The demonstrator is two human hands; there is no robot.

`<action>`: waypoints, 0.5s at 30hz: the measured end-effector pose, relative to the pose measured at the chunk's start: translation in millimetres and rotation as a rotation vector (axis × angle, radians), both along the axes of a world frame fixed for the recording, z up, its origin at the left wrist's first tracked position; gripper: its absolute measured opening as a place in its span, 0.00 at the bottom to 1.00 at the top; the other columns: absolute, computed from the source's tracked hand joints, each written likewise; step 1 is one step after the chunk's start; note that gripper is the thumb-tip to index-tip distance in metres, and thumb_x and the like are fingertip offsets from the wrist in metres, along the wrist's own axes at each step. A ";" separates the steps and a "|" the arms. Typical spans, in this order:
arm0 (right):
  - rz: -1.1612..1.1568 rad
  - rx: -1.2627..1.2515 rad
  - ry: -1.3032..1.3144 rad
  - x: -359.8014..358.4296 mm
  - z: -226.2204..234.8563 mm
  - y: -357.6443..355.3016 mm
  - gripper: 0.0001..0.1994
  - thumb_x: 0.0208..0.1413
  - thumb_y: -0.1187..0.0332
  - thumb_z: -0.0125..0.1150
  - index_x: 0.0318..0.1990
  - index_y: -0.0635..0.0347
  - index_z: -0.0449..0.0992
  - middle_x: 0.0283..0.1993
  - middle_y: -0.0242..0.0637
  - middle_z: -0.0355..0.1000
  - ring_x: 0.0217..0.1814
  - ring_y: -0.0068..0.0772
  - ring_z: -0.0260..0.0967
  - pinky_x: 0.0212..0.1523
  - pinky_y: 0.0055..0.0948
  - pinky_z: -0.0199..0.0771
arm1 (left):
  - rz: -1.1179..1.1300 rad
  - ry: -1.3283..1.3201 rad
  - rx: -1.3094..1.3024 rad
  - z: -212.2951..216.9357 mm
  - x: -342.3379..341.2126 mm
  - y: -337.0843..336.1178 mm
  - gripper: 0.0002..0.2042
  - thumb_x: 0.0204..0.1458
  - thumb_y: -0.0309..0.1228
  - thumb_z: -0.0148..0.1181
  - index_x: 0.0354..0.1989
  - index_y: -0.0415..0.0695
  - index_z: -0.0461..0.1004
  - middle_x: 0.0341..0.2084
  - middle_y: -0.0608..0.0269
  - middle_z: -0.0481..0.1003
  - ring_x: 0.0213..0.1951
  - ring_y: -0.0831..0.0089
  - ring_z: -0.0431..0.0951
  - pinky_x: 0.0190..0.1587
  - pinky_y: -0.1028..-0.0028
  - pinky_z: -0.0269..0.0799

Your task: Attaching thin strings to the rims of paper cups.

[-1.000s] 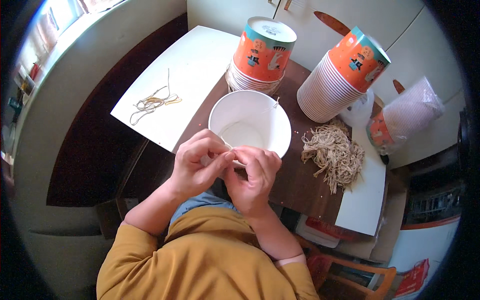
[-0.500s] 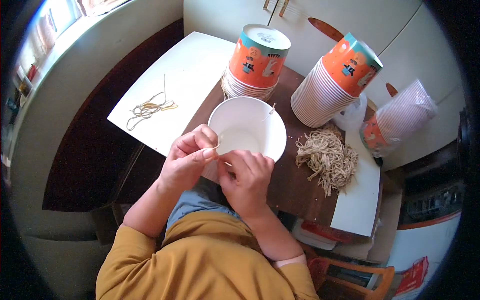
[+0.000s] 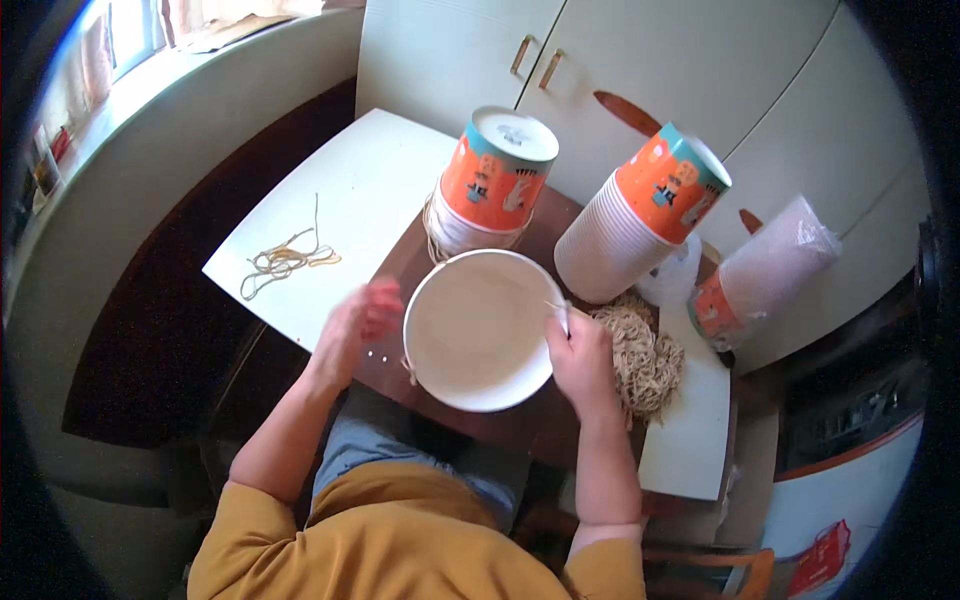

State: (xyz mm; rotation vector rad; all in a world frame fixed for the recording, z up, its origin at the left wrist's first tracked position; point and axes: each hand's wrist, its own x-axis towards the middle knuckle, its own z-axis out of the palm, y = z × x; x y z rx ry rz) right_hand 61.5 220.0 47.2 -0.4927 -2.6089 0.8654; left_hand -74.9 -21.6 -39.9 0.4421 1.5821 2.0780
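A white paper bucket (image 3: pixel 478 330) faces up toward me with its wide mouth and pale inside showing. My right hand (image 3: pixel 585 362) is closed on its right rim, thumb toward the inside. A thin string end shows near that rim, and a knotted bit of string (image 3: pixel 410 373) hangs at the bucket's left side. Just left of the bucket is my left hand (image 3: pixel 362 325), blurred by motion, its fingers loosely apart and nothing visible in them. Beside my right hand lies a tangled heap of beige string (image 3: pixel 645 360).
Behind stand an upside-down orange bucket stack (image 3: pixel 490 190) with string around its base and a taller, tilted stack (image 3: pixel 640 215). A plastic-wrapped stack (image 3: pixel 765 275) is at right. Loose cords (image 3: pixel 285 262) lie on the white table part (image 3: pixel 330 170). Cabinets (image 3: pixel 700 70) rise behind.
My hands have parted from the string they were pinching together at the near rim. The bucket has turned, my right hand has gone to its right rim, and my left has drawn away leftward.
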 end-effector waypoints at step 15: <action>0.510 -0.341 0.595 -142.6 71.9 66.0 0.39 0.54 0.61 0.63 0.68 0.63 0.49 0.65 0.44 0.58 0.66 0.38 0.57 0.64 0.38 0.58 | -0.045 0.787 -0.106 127.0 -168.2 105.7 0.48 0.41 0.53 0.65 0.68 0.42 0.52 0.63 0.50 0.59 0.66 0.60 0.56 0.67 0.60 0.50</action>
